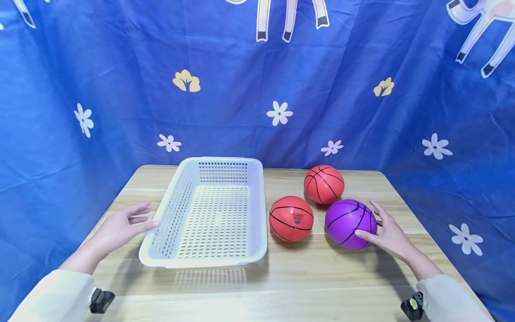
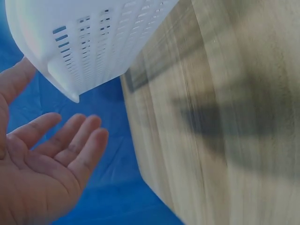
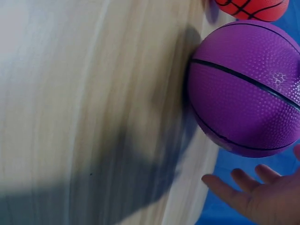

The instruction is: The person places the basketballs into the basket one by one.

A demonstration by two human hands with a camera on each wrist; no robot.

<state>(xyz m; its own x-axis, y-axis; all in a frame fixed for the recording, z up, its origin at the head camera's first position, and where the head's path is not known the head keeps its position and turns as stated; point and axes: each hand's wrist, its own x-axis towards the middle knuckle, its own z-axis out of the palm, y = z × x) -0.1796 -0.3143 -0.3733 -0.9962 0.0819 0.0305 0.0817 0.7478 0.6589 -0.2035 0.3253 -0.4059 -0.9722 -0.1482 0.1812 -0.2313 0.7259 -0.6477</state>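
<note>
A white plastic basket (image 1: 262, 223) with slotted walls stands left of the middle of the table. My left hand (image 1: 120, 228) is at its left side, the thumb at the rim and the other fingers loosely extended outside it. In the left wrist view, the palm of this hand (image 2: 47, 164) faces the basket wall (image 2: 93, 47). My right hand (image 1: 388, 232) is at the right side of a purple toy basketball (image 1: 348, 226), thumb in front of it. Several fingers (image 3: 225, 190) of that hand appear spread and apart from the ball in the right wrist view.
Left of the purple ball sits a red basketball (image 1: 291, 219), close to the basket. Another red basketball (image 1: 323, 184) lies behind, near the table's back edge. A blue patterned curtain (image 1: 225, 112) surrounds the wooden table (image 1: 301, 281) at the back and sides.
</note>
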